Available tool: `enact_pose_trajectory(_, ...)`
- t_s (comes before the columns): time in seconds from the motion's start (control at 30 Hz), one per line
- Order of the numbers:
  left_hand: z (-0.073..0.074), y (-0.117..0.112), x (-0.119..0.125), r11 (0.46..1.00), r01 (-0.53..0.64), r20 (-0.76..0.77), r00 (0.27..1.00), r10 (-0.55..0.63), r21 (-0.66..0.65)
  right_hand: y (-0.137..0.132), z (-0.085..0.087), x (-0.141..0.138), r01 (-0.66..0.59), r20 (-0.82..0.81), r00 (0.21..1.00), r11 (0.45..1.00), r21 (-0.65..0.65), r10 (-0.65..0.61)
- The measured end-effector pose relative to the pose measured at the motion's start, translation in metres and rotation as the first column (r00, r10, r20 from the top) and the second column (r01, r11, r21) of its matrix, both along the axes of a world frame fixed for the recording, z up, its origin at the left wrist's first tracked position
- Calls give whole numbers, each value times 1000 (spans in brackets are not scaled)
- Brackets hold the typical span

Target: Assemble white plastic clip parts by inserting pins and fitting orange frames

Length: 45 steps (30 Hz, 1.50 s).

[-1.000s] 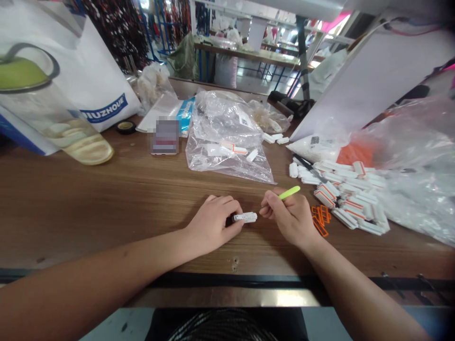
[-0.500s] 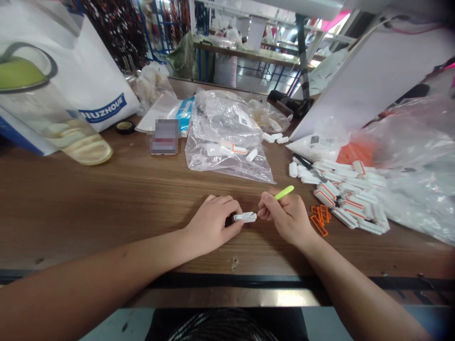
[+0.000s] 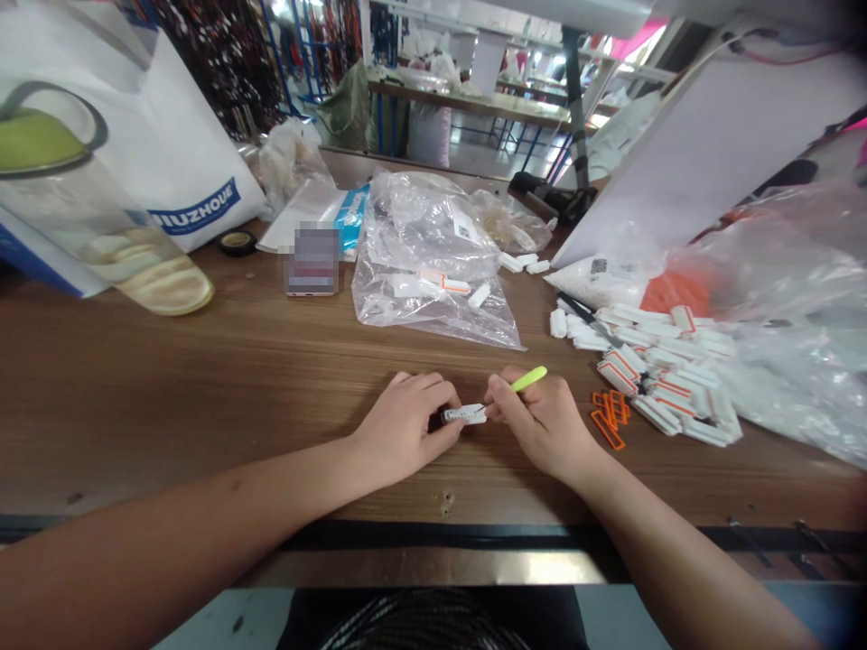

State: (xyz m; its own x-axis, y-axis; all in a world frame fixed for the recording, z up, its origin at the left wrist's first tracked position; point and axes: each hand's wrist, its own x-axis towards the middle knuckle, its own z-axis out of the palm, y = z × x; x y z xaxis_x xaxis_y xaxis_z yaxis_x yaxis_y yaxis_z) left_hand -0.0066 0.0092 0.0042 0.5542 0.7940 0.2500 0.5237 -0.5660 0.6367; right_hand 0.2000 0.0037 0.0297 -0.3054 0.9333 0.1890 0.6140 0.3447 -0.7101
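Observation:
Between the thumb and fingers of my left hand is a small white plastic piece, held low over the table. My right hand grips a slim tool with a bright yellow-green handle, like a pen-shaped knife or pick. Its thin tip meets the right end of the white piece; the exact tip shape is too small to make out. To the right of my right hand lie several orange rectangular frames, beside a heap of white plastic pieces, some with orange edging.
A clear plastic bag with a few white pieces lies ahead. Left of it are a phone, a roll of black tape and a tall clear bottle. Tweezers rest against the heap. More plastic bags crowd the right side.
My right hand has shifted slightly left with the tool, bringing its tip further over the white piece. My left hand stays in place.

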Motion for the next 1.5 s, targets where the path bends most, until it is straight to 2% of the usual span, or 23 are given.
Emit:
enact_pose_trajectory(0.2, 1, -1, 0, 1000, 3, 4, 1000, -3, 8, 3, 0, 6, 109, -220, 969, 994, -30, -113)
enact_pose_trajectory(0.27, 0, -1, -1, 1000, 1, -3, 1000, -1, 13, 5, -1, 6, 120, -241, 962, 991, -56, -130)
enact_pose_trajectory(0.47, -1, -1, -1, 1000, -1, -10, 1000, 1, 15, 7, -3, 3, 109, -245, 960, 988, -105, -132)
enact_pose_trajectory(0.8, 0, -1, -1, 1000, 4, 2, 1000, -4, 18, 7, -4, 4, 101, -232, 965, 990, -96, -121)
enact_pose_trajectory(1.2, 2, -1, 0, 1000, 3, -18, 1000, -3, 0, 8, -5, 2, 99, -141, 983, 988, -115, -115)
enact_pose_trajectory(1.43, 1, -1, -1, 1000, 2, -3, 1000, -2, 4, 5, -5, 2, 54, -66, 996, 997, -64, -58)
enact_pose_trajectory(1.5, 0, -1, -1, 1000, 4, 1, 1000, -4, 3, 4, -4, 3, 76, -88, 993, 996, -44, -80)
